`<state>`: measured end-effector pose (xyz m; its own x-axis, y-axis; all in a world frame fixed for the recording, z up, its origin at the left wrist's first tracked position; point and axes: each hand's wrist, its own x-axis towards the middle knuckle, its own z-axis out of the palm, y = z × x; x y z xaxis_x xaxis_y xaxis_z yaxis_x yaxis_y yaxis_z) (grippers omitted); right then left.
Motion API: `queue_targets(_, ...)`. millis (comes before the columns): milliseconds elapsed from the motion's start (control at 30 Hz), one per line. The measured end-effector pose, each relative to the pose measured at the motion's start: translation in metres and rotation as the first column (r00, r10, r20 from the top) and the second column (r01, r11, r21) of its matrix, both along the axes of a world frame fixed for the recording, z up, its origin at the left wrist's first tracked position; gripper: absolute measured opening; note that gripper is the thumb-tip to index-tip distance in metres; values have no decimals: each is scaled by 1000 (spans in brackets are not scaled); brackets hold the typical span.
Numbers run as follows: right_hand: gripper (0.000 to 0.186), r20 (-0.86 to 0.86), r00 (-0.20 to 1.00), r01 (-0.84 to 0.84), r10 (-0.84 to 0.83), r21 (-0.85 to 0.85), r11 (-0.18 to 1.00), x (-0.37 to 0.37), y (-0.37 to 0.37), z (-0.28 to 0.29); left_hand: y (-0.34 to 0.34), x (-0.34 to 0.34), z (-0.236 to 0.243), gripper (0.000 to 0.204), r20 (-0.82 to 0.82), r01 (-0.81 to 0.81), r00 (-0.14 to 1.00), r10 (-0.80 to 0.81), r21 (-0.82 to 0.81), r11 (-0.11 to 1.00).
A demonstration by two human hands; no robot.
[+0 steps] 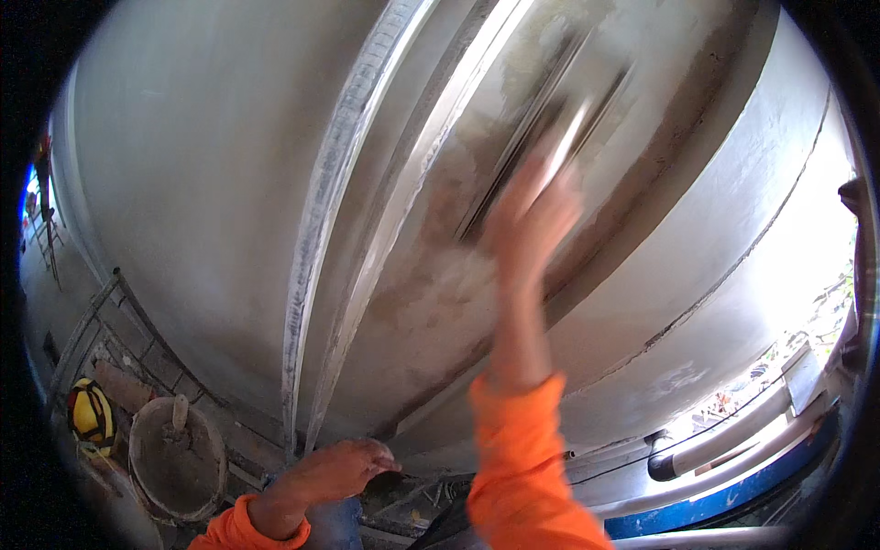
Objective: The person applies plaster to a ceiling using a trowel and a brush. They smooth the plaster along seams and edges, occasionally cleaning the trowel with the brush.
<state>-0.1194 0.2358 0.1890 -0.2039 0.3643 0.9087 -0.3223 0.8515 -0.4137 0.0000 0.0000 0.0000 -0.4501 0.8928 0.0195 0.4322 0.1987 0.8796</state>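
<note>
Head view, and straight up to the right hand (pixel 539 213), raised before the curved wall (pixel 211 183) and closed round the pale handle (pixel 570 137) of a long plastering float (pixel 543 108). Badly blurred up there, so no telling one finger from another, nor whether the float is actually touching the wall face. Watch the line of it, though: long axis slanting from lower left to upper right, reaching mostly up and beyond the knuckles. Leaning further over than the two long pale strips (pixel 316 211) to its left, and running roughly alongside the brown band (pixel 655 188) to its right. Sitting between the two, then, over a patchy, damp-looking stretch.

Down low now, to the left hand (pixel 341 469), near the bottom ends of the strips and well apart from the float. Bent at the fingers, bunched together, pointing right; can't tell whether pinching anything at the tips. No contest on nearness: right on the float with one, far below it with the other. Further left, past a grimy bucket (pixel 135 445), to a yellow-and-black bundle (pixel 92 412) just beside it.
</note>
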Motion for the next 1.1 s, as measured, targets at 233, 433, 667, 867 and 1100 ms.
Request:
queue_targets(233,26,417,909,-33,-29,141,989,98,-10,-247,-12,29,28,14,284,-495,867,408,574,652)
queue_targets(433,33,-622,607,-738,496,-672,60,233,58,-176,-17,19,37,22,162,-574,775,611,584,573)
queue_targets(667,31,-774,321,-939,545,-337,75,312,112,-151,71,58,72,15,9,-219,972,236,408,886)
queue_targets(867,36,-604,797,-582,3,-767,271,361,152,-213,160,104,77,15,-141,88,989,-47,299,950)
queue_targets(1100,39,-660,751,-640,29,-716,279,411,182,-219,246,167,71,34,-112,89,990,-81,69,994)
